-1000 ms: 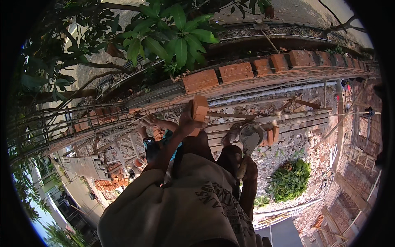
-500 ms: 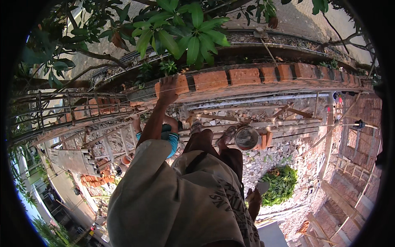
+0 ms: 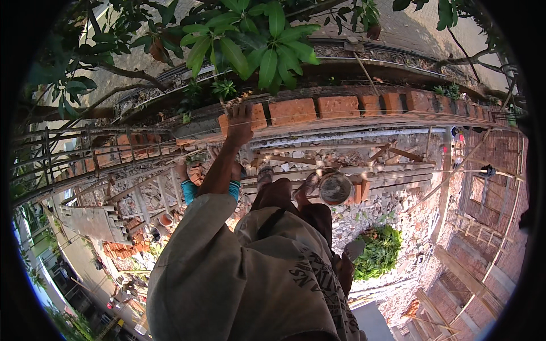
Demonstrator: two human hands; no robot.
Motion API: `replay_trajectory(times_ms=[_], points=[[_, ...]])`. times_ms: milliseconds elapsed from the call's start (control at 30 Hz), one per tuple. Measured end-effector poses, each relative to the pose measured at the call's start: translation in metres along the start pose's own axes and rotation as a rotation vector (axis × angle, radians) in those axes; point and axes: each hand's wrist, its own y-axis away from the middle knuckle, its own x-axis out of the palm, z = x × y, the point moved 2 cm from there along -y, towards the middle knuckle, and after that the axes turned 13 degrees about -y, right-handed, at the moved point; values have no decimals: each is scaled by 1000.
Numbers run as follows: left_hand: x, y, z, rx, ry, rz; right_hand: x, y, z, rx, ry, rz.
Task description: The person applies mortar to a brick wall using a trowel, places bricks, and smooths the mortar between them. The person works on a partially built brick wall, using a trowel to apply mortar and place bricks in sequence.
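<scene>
Left hand (image 3: 240,120): on top of the wall (image 3: 318,126), fingers slightly spread over a brick (image 3: 259,116)
Brick: lying on the wall's top, at the near left end of a run of orange bricks
Right hand (image 3: 343,270): on the wall's near side, well apart from it, closed on a trowel (image 3: 355,248), its separate fingers lost in shade
Trowel: rounded grey blade, also well apart from the wall
Bucket (image 3: 335,189): near side of the wall, below its top, grey matter inside
Loose bricks (image 3: 360,191): near side of the wall, just beside the bucket
Planks (image 3: 392,177): running along the wall's near side
Co-worker (image 3: 189,192): near side of the wall, teal clothing partly hidden by the left arm
Greens (image 3: 378,256): heaped on rubble, farther from the wall than the bucket
Leaves (image 3: 267,48): seen past the wall's top
</scene>
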Motion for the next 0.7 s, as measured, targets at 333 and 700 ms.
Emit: replay_trajectory(times_ms=[333, 700], points=[[-12, 5, 36, 88, 202, 29, 24, -53, 36, 658, -111, 86], [8, 25, 72, 228, 282, -108, 93, -71, 115, 514, 154, 533]])
